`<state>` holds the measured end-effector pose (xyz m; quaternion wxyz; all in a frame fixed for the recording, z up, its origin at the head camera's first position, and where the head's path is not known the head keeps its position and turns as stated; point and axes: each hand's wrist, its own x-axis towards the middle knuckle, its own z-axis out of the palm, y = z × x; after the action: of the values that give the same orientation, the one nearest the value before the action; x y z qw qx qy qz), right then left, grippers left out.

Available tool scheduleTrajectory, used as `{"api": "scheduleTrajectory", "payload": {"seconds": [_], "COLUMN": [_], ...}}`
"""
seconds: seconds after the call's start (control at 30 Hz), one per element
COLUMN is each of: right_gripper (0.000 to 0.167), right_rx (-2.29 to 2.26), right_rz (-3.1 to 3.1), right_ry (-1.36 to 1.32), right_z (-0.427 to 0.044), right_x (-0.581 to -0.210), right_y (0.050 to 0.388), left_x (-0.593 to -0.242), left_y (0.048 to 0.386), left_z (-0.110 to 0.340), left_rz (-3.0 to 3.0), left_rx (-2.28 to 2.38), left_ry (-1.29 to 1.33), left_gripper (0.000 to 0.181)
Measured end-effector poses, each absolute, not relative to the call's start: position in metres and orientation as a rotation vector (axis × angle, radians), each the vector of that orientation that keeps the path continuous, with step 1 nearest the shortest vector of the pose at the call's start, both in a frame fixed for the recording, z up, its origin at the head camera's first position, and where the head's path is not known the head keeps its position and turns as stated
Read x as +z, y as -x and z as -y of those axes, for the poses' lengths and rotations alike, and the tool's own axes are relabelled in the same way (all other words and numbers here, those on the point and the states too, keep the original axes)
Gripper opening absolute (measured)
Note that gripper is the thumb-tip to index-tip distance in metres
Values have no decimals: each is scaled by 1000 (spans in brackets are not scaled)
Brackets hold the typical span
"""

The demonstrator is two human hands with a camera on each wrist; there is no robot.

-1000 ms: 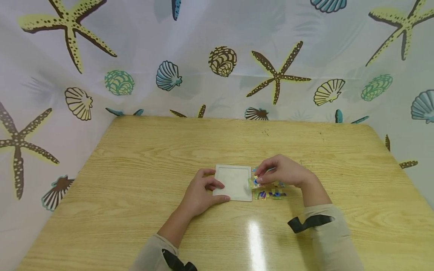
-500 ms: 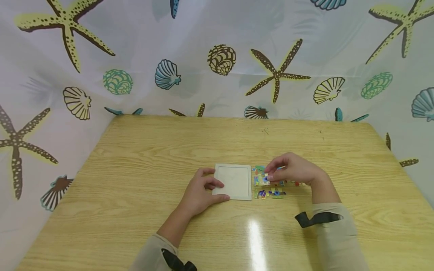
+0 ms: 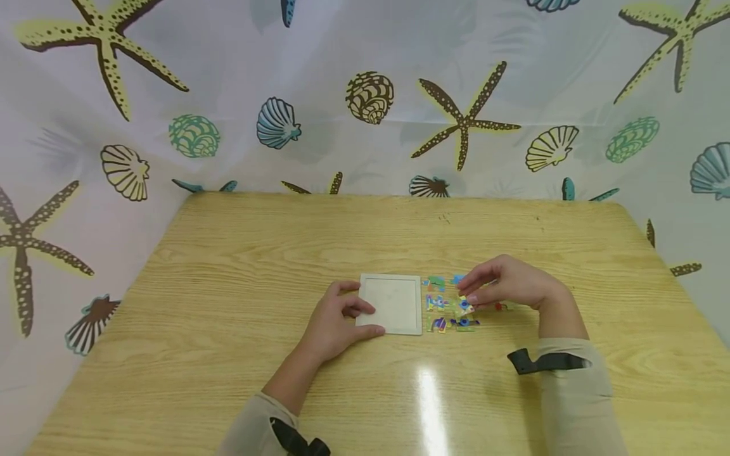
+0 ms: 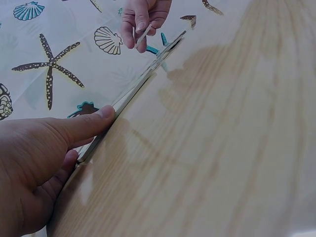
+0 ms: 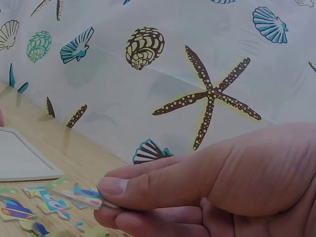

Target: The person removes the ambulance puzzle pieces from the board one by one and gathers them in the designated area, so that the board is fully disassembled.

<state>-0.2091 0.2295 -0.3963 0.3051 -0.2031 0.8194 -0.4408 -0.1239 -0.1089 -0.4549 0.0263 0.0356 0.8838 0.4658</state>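
A square white puzzle tray (image 3: 390, 305) lies flat on the table. At its left side my left hand (image 3: 332, 322) holds it, thumb along the near edge and fingers at the left edge. Over the loose pieces, my right hand (image 3: 516, 284) pinches one puzzle piece (image 5: 74, 197) between thumb and fingers, tilted and seen partly edge-on. Colourful puzzle pieces (image 3: 436, 303) lie in rows just right of the tray, some hidden under the right hand. The left wrist view shows the thumb (image 4: 91, 124) against the tray's thin edge.
The wooden table (image 3: 256, 253) reaches out on all sides of the tray. A white curtain (image 3: 325, 69) printed with starfish and shells hangs behind and at both sides. Glare (image 3: 431, 405) shines near the front.
My right hand has moved right, away from the tray, with the puzzle piece still pinched, so more loose pieces show beside the tray. The left hand has stayed on the tray.
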Motion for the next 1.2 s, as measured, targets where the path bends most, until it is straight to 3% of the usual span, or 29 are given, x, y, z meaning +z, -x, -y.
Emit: {"api": "scheduleTrajectory", "payload": {"seconds": [0.4, 1.2], "right_gripper": [26, 26], "right_rx": [-1100, -1114], "right_rz": [-2166, -2074], "right_ry": [499, 304], "right_z": [-243, -278], "right_x": [-395, -401], "right_y": [210, 203], "left_x": [-455, -456], "left_y": [124, 126], "left_z": [111, 109], "left_rz": [-2740, -2750], "left_rx": [1428, 1415], "left_ry": [-95, -103], "left_gripper": [31, 31]}}
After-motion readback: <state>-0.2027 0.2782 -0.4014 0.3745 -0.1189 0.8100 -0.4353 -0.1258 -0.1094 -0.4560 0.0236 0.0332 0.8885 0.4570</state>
